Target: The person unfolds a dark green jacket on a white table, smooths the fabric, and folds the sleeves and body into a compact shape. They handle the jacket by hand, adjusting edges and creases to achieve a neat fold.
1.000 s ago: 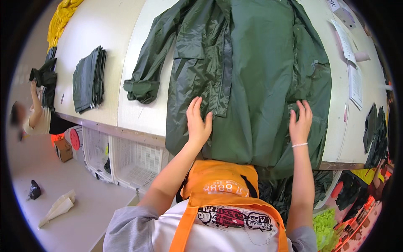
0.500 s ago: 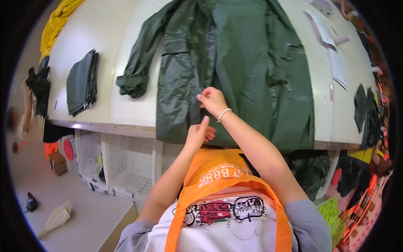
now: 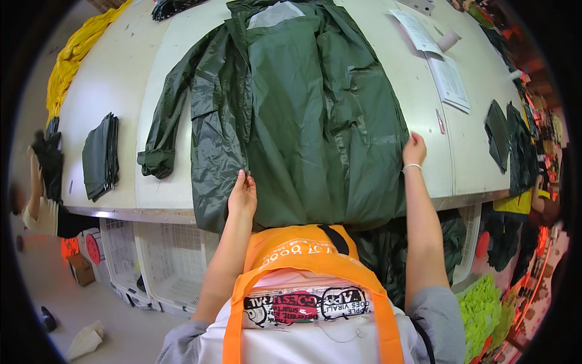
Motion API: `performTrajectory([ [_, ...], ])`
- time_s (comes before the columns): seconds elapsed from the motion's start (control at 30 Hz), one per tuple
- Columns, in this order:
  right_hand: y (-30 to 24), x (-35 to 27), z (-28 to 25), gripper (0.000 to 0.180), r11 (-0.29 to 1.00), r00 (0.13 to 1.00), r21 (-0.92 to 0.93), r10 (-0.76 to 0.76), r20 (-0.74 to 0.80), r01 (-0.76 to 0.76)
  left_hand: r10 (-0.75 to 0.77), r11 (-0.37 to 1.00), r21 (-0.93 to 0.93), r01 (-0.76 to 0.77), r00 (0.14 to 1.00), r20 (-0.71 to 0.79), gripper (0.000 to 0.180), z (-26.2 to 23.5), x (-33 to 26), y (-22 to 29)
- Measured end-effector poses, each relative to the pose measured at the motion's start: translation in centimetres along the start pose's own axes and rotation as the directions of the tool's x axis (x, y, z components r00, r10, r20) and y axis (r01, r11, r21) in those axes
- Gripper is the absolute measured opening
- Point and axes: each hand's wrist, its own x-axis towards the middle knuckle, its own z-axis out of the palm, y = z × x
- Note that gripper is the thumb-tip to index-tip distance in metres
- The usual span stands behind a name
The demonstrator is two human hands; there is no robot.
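Note:
A dark green raincoat (image 3: 291, 121) lies spread on the white table with its front open and its hem toward me. My left hand (image 3: 244, 194) pinches the edge of the coat's left front panel near the hem. At the coat's right side, my right hand (image 3: 414, 150) has its fingers curled on the outer edge. One sleeve (image 3: 171, 106) lies out to the left, its cuff folded back. A pale patch of lining (image 3: 276, 14) shows at the collar.
A stack of folded dark green pieces (image 3: 101, 155) sits left on the table (image 3: 130, 79). Printed sheets (image 3: 447, 82) and small snips (image 3: 440, 121) lie right. Yellow fabric (image 3: 76, 51) hangs at the far left. White crates (image 3: 173, 258) stand below; another person's arm (image 3: 36, 176) is at left.
My hands, close together before, have moved apart: the right to the coat's right edge, the left onto the front panel edge. The coat's front now lies wider open, and its collar shows.

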Motion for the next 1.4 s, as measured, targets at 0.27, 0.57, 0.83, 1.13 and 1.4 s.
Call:
performTrajectory([
  [0.27,8.5,3.6,0.3,0.023,0.945,0.976,-0.297,-0.075,0.205,0.135,-0.062,0.991,-0.119,0.061,0.998,0.001,0.011,0.2,0.7,1.1],
  [0.57,-18.2,-3.4,-10.1,0.021,0.945,0.899,0.137,-0.325,0.292,0.297,-0.260,0.960,-0.010,0.279,0.906,0.334,0.020,4.5,-3.9,0.6],
  [0.83,-19.5,-21.9,1.2,0.016,0.785,0.675,-0.081,-0.471,0.568,0.615,-0.395,0.849,0.446,0.283,0.901,0.181,0.033,6.2,-3.7,-6.8],
  [1.13,-19.9,-24.9,2.1,0.017,0.967,0.781,0.186,-0.249,0.573,0.172,-0.266,0.758,0.626,0.180,0.963,0.045,0.022,5.3,-2.7,-7.5],
  [1.4,-17.8,-24.0,1.8,0.016,0.122,0.232,0.206,0.274,0.933,-0.971,-0.170,0.655,0.753,0.057,0.983,0.073,0.034,5.0,-3.0,-8.1],
])
